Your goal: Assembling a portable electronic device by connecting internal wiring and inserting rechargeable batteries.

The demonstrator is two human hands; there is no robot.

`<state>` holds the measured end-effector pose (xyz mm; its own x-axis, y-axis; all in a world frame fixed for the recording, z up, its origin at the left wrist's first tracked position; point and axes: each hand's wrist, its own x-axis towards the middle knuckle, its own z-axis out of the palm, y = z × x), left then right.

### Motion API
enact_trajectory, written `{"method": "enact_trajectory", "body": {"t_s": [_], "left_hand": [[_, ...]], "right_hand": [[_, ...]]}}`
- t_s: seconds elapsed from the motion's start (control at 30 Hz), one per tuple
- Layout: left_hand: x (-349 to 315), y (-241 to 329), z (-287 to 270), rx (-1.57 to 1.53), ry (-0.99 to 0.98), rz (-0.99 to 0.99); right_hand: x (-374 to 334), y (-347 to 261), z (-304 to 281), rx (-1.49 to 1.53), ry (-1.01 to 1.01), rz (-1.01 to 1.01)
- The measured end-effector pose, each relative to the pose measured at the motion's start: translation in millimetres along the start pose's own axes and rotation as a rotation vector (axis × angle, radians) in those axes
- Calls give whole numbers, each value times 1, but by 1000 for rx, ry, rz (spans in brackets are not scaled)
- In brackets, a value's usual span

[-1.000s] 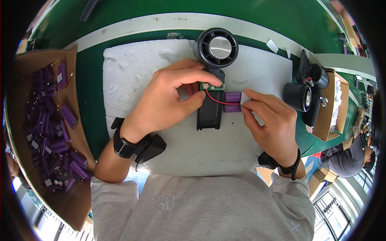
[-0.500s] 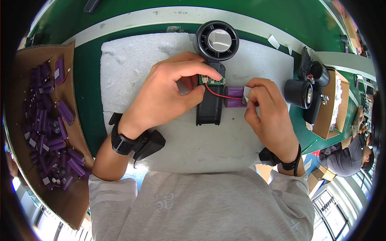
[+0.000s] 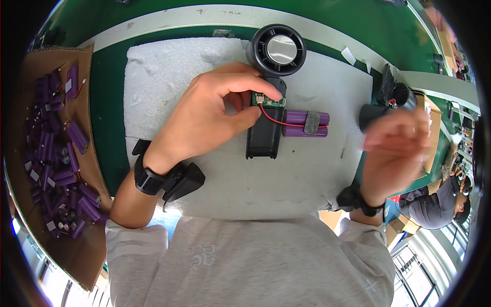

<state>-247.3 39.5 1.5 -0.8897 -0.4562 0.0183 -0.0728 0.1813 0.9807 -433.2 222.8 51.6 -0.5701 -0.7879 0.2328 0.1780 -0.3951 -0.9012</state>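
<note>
So the biggest worry first: the handheld fan [image 3: 264,135] is lying on a foam sheet [image 3: 204,199] and could skid if I lean unevenly. Next, the purple battery pack [image 3: 302,131] has no finger on it, so a bump could roll it and yank the lead. The green circuit board [image 3: 269,102] could suffer too if my fingertip bears down hard. Smallest but likeliest imo: the red wire [image 3: 279,121] getting snagged and popping out of its little white connector [image 3: 260,99].

As for where stuff is: the fan's handle runs between my left hand [image 3: 255,105]'s thumb, at its left edge, and my index tip, over the board's right end. They're spread across it; can't tell how hard they're squeezing. The pack sits just right of the handle, clear of both hands. My right hand [image 3: 396,146] is way off right, too blurred to tell if its fingers are pinching anything.
</note>
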Motion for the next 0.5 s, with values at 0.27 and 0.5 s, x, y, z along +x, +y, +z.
{"method": "enact_trajectory", "body": {"t_s": [0.27, 0.5], "left_hand": [[-1, -1, 2, -8, -9, -23], [-3, -2, 1, 5, 13, -5]], "right_hand": [[2, 43, 8, -1238, -629, -144], [0, 36, 3, -1002, -719, 11]]}}
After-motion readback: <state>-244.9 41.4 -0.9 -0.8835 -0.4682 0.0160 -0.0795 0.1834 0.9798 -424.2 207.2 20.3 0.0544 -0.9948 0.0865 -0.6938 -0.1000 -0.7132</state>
